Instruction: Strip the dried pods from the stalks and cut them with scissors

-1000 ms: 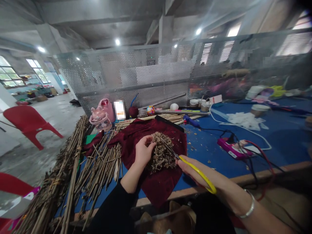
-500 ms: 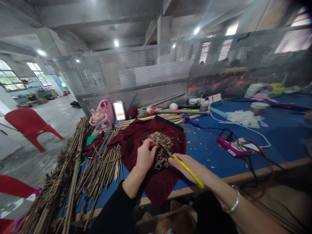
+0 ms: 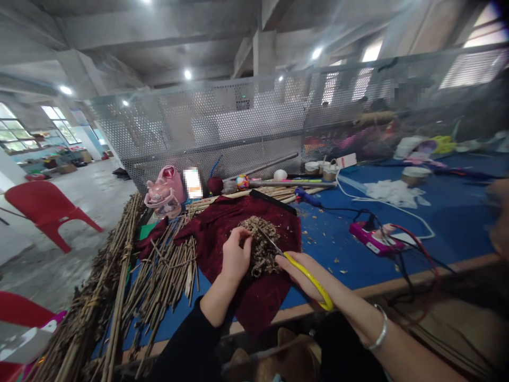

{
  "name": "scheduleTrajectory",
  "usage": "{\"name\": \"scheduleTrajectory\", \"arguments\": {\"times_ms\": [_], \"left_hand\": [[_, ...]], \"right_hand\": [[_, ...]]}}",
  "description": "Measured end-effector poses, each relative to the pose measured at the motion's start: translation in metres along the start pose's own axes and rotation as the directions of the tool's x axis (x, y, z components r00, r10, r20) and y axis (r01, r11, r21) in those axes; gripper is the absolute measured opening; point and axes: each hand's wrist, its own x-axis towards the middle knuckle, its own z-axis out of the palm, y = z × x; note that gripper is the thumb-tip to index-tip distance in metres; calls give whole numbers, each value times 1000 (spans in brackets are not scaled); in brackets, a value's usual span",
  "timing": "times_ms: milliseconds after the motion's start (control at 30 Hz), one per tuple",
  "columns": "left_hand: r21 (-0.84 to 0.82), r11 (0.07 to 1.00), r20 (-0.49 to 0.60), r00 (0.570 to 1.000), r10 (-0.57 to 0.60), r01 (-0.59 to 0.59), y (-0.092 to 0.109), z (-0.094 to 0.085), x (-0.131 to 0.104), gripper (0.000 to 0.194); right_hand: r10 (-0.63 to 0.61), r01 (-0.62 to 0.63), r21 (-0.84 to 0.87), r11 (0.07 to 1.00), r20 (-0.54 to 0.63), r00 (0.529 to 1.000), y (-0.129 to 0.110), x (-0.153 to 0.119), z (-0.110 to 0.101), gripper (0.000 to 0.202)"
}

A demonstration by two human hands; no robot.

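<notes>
A heap of curled, dry brown plant pieces (image 3: 265,249) lies on a dark red cloth (image 3: 222,217) on the blue table. My left hand (image 3: 236,252) is at the heap's left edge, thumb and fingertips pinched together; whatever they hold is too small to name. My right hand (image 3: 304,273) grips yellow-handled scissors (image 3: 324,293), whose blades reach over the heap toward my left fingers. Left of the cloth lie many thin dry sticks (image 3: 163,270).
Bundled long dry stalks (image 3: 115,260) run along the table's left side. Behind the cloth stand a lit phone (image 3: 193,183), a pink container (image 3: 172,183) and a blue glue gun (image 3: 308,197). A purple power strip (image 3: 371,240) with cables lies right. A blurred shape shows at the right edge.
The view has shifted slightly. My hands stay over the heap, with the scissors still in my right hand. A blurred skin-toned shape has come in at the right edge.
</notes>
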Motion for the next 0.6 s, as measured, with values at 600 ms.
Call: {"name": "scheduleTrajectory", "arguments": {"times_ms": [600], "left_hand": [[64,998,-112,994,-5,12,8,-3,-2,8]], "right_hand": [[26,-20,-43,999,147,989,-13,-13,-8,47]]}}
